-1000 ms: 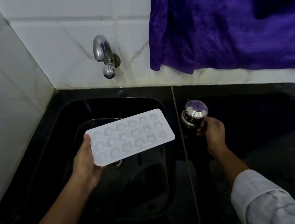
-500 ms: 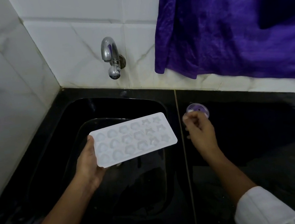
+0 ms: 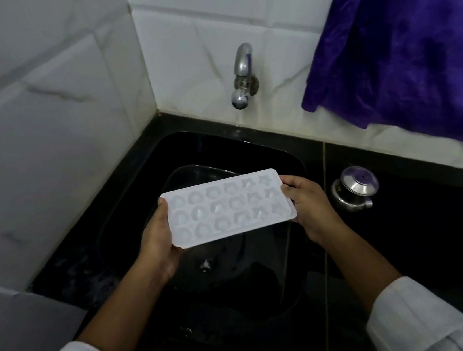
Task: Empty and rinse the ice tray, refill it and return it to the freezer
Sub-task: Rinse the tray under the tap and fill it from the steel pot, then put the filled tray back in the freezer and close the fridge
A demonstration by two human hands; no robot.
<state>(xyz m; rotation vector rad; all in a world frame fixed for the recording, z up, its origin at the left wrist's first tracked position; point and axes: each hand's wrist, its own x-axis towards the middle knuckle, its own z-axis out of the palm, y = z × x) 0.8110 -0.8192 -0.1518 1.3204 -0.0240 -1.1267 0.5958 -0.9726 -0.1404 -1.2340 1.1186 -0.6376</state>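
Observation:
A white ice tray (image 3: 227, 208) with shaped cavities hangs level over the black sink (image 3: 291, 164). My left hand (image 3: 157, 245) grips its left short end from below. My right hand (image 3: 309, 209) holds its right short end, fingers curled over the rim. The cavities face up; whether water is in them I cannot tell. A chrome tap (image 3: 243, 75) sticks out of the tiled wall above the sink, with no water running.
A steel container with a purple-topped lid (image 3: 355, 187) stands on the black counter right of the sink. A purple cloth (image 3: 401, 41) hangs over the back wall at the right. White marbled tiles (image 3: 39, 128) close in the left side.
My right hand left the steel container and took hold of the tray's right end. The view shifted left, so sink and tap sit further right in frame.

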